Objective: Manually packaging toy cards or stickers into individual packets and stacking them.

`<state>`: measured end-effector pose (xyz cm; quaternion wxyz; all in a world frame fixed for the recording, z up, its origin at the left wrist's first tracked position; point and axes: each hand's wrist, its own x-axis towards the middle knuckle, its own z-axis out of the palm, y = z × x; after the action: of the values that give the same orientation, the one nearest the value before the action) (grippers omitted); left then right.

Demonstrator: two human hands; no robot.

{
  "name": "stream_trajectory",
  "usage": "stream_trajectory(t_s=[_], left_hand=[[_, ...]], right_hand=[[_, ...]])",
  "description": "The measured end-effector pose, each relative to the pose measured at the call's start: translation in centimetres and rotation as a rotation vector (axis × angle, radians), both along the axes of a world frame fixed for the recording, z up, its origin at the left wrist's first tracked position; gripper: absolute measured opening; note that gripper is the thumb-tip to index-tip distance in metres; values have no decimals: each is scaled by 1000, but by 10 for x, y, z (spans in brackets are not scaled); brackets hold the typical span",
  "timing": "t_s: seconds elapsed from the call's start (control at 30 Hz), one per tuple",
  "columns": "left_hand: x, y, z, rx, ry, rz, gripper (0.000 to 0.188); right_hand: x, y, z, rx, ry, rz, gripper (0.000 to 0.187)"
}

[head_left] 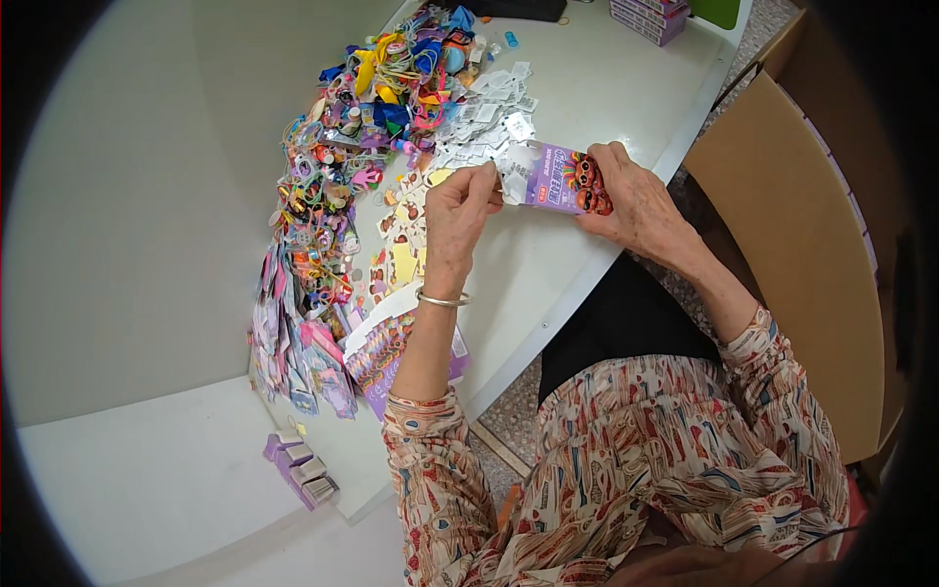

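Note:
A small purple cardboard box point(555, 178) with cartoon figures on its front lies across the space between my hands, above the table's near edge. My right hand point(641, 203) grips its right end, thumb below and fingers above. At the box's left end, where pale flaps stick out, my left hand point(458, 220) is closed in a pinch against a flap. What the fingertips hide there cannot be seen. A metal bangle point(442, 298) circles my left wrist. Just beyond the box lies a pile of small white printed slips point(486, 115).
Colourful trinkets and cords point(337, 161) heap along the table's left side. Stickers point(401, 240), flat pink-and-purple packets point(284, 323) and purple printed card point(386, 362) lie nearer. Stacked purple boxes point(653, 18) stand at the far right. A large open carton point(787, 254) is right of me.

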<state>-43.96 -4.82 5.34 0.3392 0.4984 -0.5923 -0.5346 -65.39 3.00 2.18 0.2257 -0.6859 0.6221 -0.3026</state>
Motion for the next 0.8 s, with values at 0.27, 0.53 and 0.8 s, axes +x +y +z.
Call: stream_trajectory(t_s=[0.27, 0.53, 0.8], left_hand=[[-4, -4, -3, -121, -122, 39, 16], [-14, -3, -4, -670, -312, 153, 11], [-5, -3, 4, -639, -364, 123, 10]], right_hand=[[1, 0, 2, 9, 3, -5, 60], [-3, 1, 4, 61, -23, -3, 59], [-7, 1, 2, 50, -45, -21, 59]])
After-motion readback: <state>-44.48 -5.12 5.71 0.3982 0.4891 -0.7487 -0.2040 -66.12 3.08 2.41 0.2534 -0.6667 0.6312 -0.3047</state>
